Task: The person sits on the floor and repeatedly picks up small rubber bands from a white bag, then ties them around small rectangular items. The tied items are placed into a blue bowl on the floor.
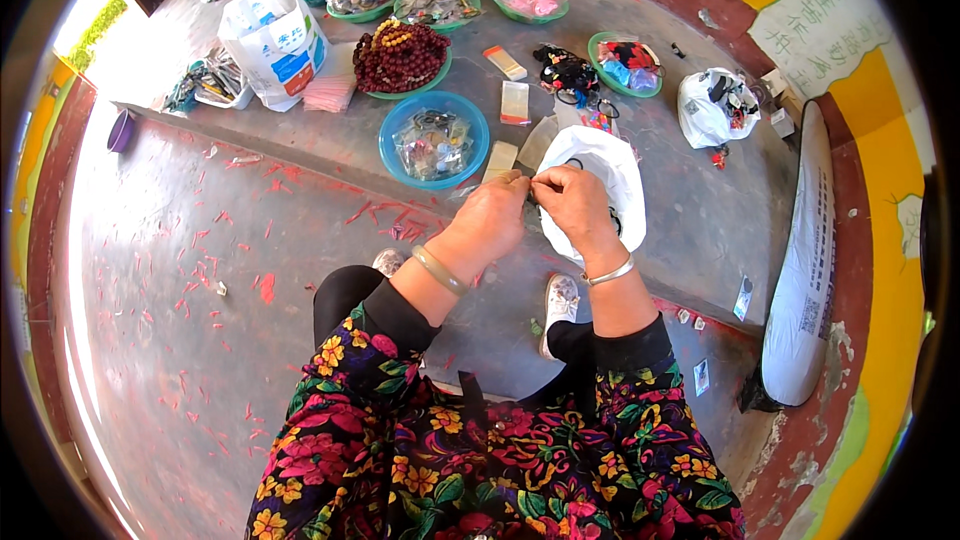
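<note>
"Beside the white bag [632, 180], what is being done?"

"A small dark item [531, 195] seems to be worked between the left hand [492, 215] and the right hand [580, 206], both pinched nearly closed on it; a steady pinch is probably called for next."

"How is it pointed?"

"Its direction and long axis are hidden and cannot be told."

I see dark red beads [398, 60] heaped in a green bowl [436, 80], red scraps [267, 288] littering the floor [130, 230], a long white roll [802, 270] near the right-hand wall [855, 230].
</note>
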Available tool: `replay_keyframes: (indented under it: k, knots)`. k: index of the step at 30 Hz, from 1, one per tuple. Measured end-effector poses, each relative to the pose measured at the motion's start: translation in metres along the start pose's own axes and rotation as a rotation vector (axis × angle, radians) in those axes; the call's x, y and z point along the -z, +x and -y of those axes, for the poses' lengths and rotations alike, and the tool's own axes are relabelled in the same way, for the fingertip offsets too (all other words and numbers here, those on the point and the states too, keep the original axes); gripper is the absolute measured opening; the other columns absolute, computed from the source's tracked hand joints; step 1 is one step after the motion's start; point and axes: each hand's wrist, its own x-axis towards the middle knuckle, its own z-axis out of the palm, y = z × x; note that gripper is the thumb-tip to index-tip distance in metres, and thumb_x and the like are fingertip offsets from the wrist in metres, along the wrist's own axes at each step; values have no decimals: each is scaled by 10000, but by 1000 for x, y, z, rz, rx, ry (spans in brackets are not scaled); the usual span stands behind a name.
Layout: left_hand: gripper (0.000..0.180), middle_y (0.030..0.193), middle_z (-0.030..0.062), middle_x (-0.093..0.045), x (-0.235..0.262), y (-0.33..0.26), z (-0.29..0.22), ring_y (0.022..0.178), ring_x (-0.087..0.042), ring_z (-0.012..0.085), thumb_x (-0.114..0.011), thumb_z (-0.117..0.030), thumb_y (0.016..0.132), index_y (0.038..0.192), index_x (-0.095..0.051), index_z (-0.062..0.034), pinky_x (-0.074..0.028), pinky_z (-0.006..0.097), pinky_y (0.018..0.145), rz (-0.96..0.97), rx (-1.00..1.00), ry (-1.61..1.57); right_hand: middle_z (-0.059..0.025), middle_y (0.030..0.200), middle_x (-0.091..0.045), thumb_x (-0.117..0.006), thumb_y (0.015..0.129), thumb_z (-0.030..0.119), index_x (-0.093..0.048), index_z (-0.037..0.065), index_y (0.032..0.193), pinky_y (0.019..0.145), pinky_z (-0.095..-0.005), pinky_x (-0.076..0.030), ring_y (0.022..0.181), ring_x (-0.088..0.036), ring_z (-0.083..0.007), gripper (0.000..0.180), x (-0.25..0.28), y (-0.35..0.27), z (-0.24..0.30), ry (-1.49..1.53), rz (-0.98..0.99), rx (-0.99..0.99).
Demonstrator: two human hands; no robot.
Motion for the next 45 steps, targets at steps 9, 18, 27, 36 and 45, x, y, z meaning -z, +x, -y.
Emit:
replay_keyframes:
  k: [9, 18, 27, 36, 45]
  knots:
    - [217, 1061, 250, -563, 10, 5, -6, 984, -552, 383, -512, -25, 754, 949, -563, 54, -468, 401, 818, 157, 63, -10, -115, 735, -647, -617, 711, 170, -665, 50, 747, 631, -333, -480, 678, -626, -273, 134, 3, -1, 2, 70, 21, -78]
    - [50, 794, 189, -537, -5, 2, 2, 764, -543, 382, -481, 33, 775, 800, -525, 37, -453, 415, 647, -136, -121, -20, -111, 716, -644, -623, 701, 166, -664, 53, 732, 618, -322, -477, 655, -627, -251, 124, 1, 0, 0, 110, 12, -91]
    - [85, 768, 166, -574, 5, 7, -5, 689, -564, 340, -506, -19, 816, 838, -578, 22, -454, 366, 605, -102, 7, -194, 0, 647, -616, -635, 726, 103, -669, -1, 757, 537, -224, -399, 593, -512, -52, 113, 3, 1, 0, 424, 8, -156]
    - [207, 799, 95, -643, 26, 13, -9, 704, -599, 115, -507, -86, 883, 985, -627, 46, -471, 249, 632, 96, 466, -496, 15, 681, -598, -636, 772, 92, -671, -41, 813, 569, -194, -376, 622, -484, -35, 142, 8, 1, 5, 731, 52, -252]
    - [239, 993, 149, -616, 41, 14, -3, 946, -610, 213, -493, -88, 898, 1019, -582, 99, -506, 296, 848, -52, 619, -1224, -30, 727, -626, -632, 780, 83, -666, -28, 817, 618, -210, -424, 658, -540, -77, 122, 10, 3, -1, 829, -19, -313]
